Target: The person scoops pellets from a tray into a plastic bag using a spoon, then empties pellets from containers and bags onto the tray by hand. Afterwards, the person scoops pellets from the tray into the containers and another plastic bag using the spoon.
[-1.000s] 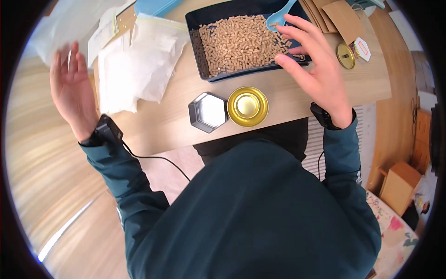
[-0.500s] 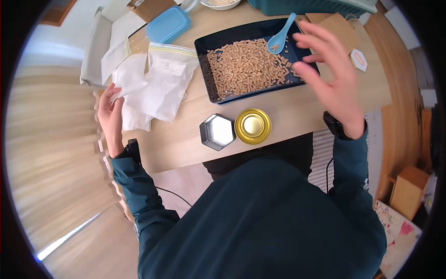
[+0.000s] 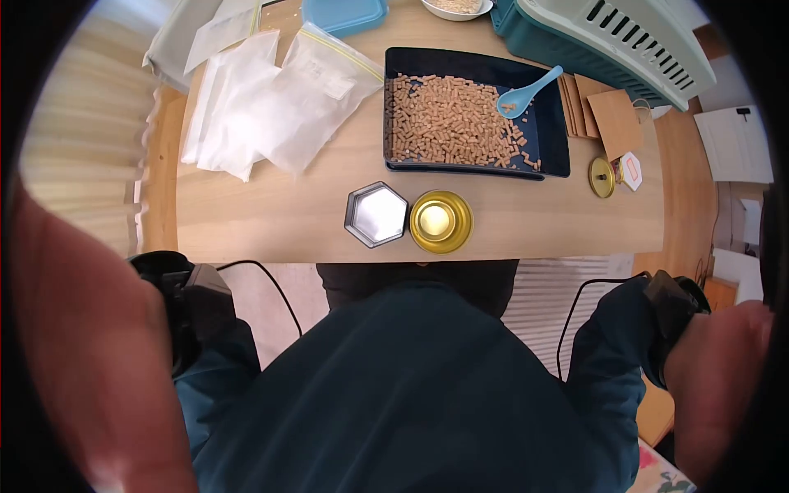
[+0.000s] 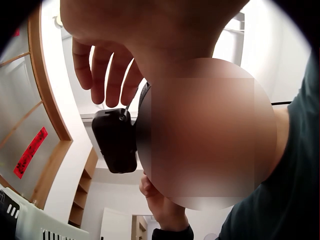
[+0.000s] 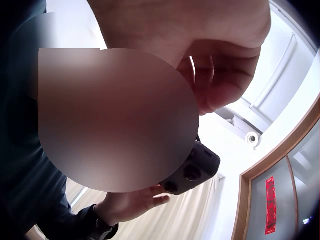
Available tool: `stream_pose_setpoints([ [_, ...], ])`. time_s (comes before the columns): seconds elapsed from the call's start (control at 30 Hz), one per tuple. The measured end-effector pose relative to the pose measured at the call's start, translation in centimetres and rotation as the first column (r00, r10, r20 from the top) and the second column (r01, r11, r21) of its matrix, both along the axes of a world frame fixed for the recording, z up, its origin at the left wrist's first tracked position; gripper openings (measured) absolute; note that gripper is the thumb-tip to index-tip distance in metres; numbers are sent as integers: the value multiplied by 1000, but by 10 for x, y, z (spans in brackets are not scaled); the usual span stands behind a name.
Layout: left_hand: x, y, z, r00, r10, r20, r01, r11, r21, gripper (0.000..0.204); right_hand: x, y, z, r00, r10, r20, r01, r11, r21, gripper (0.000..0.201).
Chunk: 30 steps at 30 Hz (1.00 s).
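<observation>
Both hands are raised close to the head. In the head view the left hand (image 3: pixel 90 345) is a large blur at the left edge, and the right hand (image 3: pixel 723 386) fills the lower right edge. The left wrist view shows the left hand's fingers (image 4: pixel 100 75) hanging loosely beside a black head-worn camera (image 4: pixel 115 140). In the right wrist view, the right hand's fingers (image 5: pixel 225 82) bend down near the same camera; I cannot tell whether they grip anything. On the table below, a hexagonal silver tin (image 3: pixel 376 215) sits beside a round gold tin piece (image 3: pixel 441 222).
A dark tray (image 3: pixel 555 152) holds brown pellets (image 3: pixel 452 119) and a blue spoon (image 3: pixel 534 90). White plastic bags (image 3: pixel 316 99) lie left, with a blue lid (image 3: pixel 345 15) behind. Right are brown paper bags (image 3: pixel 615 123), a gold knobbed lid (image 3: pixel 602 177) and a teal-and-white carrier (image 3: pixel 616 45).
Both hands have left the area over the table and come up beside the head; the left was near the white bags, the right over the tray. The head view has shifted too.
</observation>
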State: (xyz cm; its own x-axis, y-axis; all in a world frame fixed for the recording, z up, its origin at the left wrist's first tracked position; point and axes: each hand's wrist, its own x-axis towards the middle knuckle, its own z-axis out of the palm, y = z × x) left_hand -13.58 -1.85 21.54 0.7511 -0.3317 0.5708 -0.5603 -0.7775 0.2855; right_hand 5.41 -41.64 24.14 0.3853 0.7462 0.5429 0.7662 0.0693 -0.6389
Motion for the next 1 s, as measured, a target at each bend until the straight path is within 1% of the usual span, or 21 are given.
stream_pose_setpoints([
  [0.03, -7, 4, 6, 1000, 7, 9, -7, 1000, -7, 75, -2, -1, -1, 1000, 3, 18, -4, 1000, 9, 62],
  [0.13, -26, 12, 2, 999, 16, 32, -16, 1000, -18, 75, -2, -7, 1, 998, 2, 65, -5, 999, 43, 62],
  [0.37, -30, 8, 4, 999, 10, 42, -9, 1000, -30, 75, -7, -12, 0, 991, -33, 132, 15, 990, 138, 61],
  [0.47, -31, 6, 6, 998, 27, 64, -25, 999, -31, 75, -1, -13, 2, 984, -32, 177, -2, 983, 184, 61],
  [0.6, -29, 1, -1, 988, 67, 137, -62, 997, -39, 75, 16, -11, 7, 961, -14, 277, -54, 970, 237, 60],
  [0.7, -22, -1, -11, 968, 103, 230, -98, 995, -35, 75, 34, -6, 13, 922, -1, 386, -119, 951, 286, 60],
  [0.77, -20, -1, -10, 953, 118, 279, -119, 993, -13, 75, 43, -1, 13, 897, -5, 442, -159, 929, 334, 60],
  [0.83, -22, 1, -5, 958, 112, 264, -117, 993, 5, 75, 40, 1, 5, 899, -29, 437, -155, 912, 379, 60],
  [1.0, -13, 14, 2, 975, 53, 217, -57, 998, 12, 75, 27, 0, -8, 900, -123, 417, -91, 885, 456, 59],
])
